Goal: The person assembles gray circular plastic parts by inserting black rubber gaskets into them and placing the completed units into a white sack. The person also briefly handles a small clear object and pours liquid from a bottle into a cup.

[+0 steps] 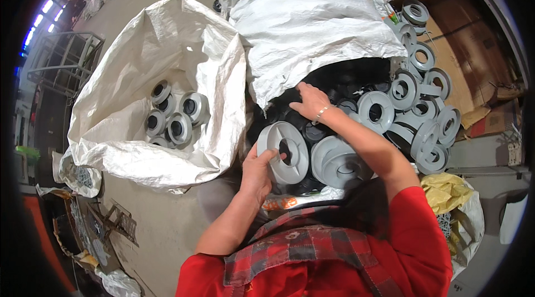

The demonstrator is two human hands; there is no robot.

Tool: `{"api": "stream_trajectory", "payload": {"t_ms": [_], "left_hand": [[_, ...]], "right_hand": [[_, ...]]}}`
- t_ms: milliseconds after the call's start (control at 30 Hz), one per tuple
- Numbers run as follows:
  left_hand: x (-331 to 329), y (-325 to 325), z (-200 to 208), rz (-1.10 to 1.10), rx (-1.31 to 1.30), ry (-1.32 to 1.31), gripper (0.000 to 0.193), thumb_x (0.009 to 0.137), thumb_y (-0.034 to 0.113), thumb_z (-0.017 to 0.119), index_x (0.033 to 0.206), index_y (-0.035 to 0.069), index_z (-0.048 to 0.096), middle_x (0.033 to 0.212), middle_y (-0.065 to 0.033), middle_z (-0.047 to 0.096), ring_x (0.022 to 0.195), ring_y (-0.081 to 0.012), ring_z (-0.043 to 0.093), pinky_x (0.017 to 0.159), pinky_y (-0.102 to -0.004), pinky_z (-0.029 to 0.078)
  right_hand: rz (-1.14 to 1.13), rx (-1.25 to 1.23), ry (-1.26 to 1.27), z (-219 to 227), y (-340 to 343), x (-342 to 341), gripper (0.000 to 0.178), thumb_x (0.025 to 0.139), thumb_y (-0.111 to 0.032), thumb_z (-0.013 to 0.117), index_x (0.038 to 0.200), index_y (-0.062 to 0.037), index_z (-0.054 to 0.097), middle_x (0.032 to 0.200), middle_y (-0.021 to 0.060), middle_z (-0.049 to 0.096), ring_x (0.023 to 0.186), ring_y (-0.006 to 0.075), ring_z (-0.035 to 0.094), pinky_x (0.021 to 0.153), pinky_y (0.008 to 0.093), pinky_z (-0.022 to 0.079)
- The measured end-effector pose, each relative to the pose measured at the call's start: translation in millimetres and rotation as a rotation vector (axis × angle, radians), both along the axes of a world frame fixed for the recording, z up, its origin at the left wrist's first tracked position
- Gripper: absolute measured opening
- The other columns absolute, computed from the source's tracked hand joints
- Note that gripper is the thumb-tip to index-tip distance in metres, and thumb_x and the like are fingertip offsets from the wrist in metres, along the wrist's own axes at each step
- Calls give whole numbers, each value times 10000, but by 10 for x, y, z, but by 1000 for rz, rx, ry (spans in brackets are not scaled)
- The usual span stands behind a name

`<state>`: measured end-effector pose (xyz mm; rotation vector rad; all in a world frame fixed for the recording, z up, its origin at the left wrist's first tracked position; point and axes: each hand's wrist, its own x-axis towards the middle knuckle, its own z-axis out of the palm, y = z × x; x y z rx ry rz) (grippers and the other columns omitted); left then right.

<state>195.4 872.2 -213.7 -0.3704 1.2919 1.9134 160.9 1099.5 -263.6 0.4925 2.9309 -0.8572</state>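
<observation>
A bulging white woven sack [312, 18] lies with its mouth toward the person, and black round plastic parts [314, 132] fill the mouth and spread in front of it. Before that mouth, the left hand [257, 174] grasps a light-grey flanged plastic ring [283, 152] by its left side, tilted so the central hole shows. The right hand [313, 102], with a bracelet [321, 113] at the wrist, is at the sack's mouth among the black parts, thumb and fingers apart; whether it grips one, I cannot tell.

Also in front of the sack, just right of the held ring, are overlapping grey flanged rings [340, 162]. A heap of grey rings [419, 99] runs along the sack's right side, beside brown cardboard [468, 46]. Left of the sack, a wide-open white woven bag [139, 157] contains several grey-and-black round pieces [179, 128].

Nearest the person, below the sack's mouth, white sheeting [315, 199] bears bold orange print, partly covered. Farther right and nearer the person than the sack, a yellow bag [446, 192] is bunched up.
</observation>
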Motion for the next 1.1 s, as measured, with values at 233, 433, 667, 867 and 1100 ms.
{"api": "stream_trajectory", "payload": {"t_ms": [233, 433, 667, 867, 1100], "left_hand": [[-74, -60, -217, 208, -17, 86, 396, 878, 136, 488, 1249, 5, 441, 1024, -128, 623, 830, -215, 594, 792, -372, 500], [-14, 99, 116, 280, 226, -148, 441, 906, 213, 359, 1296, 13, 410, 1161, -149, 570, 932, -262, 597, 876, -415, 480], [307, 260, -17, -126, 409, 296, 519, 972, 459, 383, 1165, 1, 530, 1058, -94, 618, 982, -190, 585, 904, -319, 441], [398, 173, 121, -125, 8, 477, 395, 852, 147, 639, 1190, -17, 518, 1093, -92, 611, 1008, -198, 593, 897, -349, 470], [337, 37, 298, -239, 332, 139, 524, 906, 340, 588, 1266, -17, 454, 1192, -122, 566, 1103, -234, 553, 975, -412, 437]], "right_hand": [[-57, 202, -18, -421, -123, -440, 266, 774, -230, 606, 850, 17, 668, 932, 249, 641, 896, 385, 629, 807, 444, 513], [-565, -1186, 129, 207, 183, 416, 264, 934, -241, 460, 908, -5, 577, 907, 141, 642, 758, 267, 650, 666, 429, 551], [-605, -1583, 216, 439, -587, 880, 245, 974, -163, 336, 975, -37, 547, 806, 90, 598, 649, 174, 586, 568, 294, 494], [-463, -788, 523, 202, -736, 911, 205, 921, -177, 501, 943, 21, 550, 733, 140, 615, 592, 195, 612, 483, 334, 460], [-131, -190, 557, 637, -313, 1207, 210, 867, -206, 597, 944, -10, 589, 859, 175, 598, 840, 334, 603, 706, 395, 474]]}}
